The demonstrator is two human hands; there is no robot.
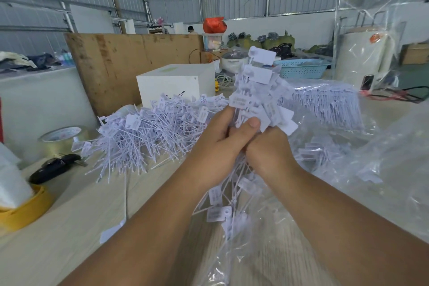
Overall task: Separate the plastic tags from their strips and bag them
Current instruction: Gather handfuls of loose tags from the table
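- Bundle of white plastic tags on thin strips (255, 90): centre, raised above table; light, springy, probably slippery.
- Left hand (222, 139), right hand (269, 148): both clenched around stems.
- Best grip: stems, below heads.
- Clear plastic bag (383, 169): right.

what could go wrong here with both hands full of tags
1. The left hand and right hand grip one thick bunch of tags; its tails hang loose below, so some could slip onto the table.
2. The clear bag lies flat beside them with nothing holding it open.
3. Dropped tags could mix into the loose pile.
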